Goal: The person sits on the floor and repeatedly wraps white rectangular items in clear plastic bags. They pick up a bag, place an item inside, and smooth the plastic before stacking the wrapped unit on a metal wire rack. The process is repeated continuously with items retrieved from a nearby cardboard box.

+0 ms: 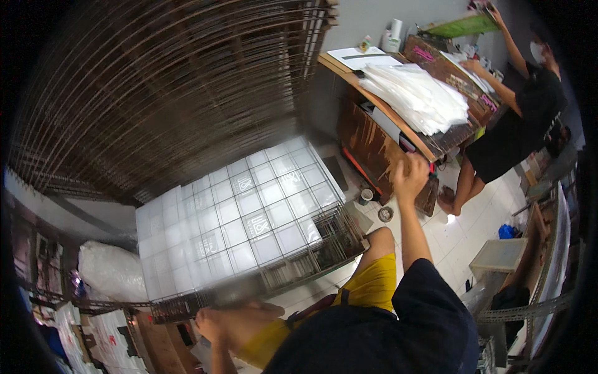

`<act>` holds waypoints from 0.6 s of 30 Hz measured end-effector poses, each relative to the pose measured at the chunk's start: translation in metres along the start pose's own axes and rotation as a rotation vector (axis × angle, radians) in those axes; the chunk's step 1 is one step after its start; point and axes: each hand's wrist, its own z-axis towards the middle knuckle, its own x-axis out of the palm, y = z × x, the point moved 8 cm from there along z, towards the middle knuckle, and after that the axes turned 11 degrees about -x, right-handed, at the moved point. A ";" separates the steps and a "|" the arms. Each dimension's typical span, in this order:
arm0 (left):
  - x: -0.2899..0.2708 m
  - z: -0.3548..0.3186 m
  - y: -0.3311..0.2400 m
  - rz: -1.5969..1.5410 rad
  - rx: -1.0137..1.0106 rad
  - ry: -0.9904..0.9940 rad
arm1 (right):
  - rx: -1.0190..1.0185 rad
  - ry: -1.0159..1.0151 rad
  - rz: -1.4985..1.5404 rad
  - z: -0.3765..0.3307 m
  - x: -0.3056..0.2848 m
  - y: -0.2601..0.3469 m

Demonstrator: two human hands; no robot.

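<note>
Right hand [411, 176] raised, fingers clenched at edge of wooden surface [398, 128] — beneath white bag stack [418, 96]. Left hand [212, 324] low beside wire rack [249, 218] — grip blurred, cannot tell.

A dark metal wire rack [311, 252] is being shown carrying glossy, translucent plastic sheets [237, 218]. Thin, matt white paper or plastic sheets are being seen stacked in a pile [417, 93] on a worn, brown wooden table [374, 134]. Smooth, shiny white tiles are being shown on the floor [461, 234]. Matt yellow cloth is being seen in the shorts [374, 283].
</note>
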 end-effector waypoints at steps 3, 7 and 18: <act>-0.043 0.020 -0.115 -0.072 -0.096 0.573 | 0.068 -0.006 -0.376 0.011 -0.023 -0.051; 0.008 -0.050 -0.186 -0.418 0.086 0.836 | 0.052 -0.006 -0.229 0.026 -0.013 -0.063; 0.017 -0.079 -0.200 -0.465 0.031 1.134 | 1.016 -0.424 1.084 0.132 0.051 -0.277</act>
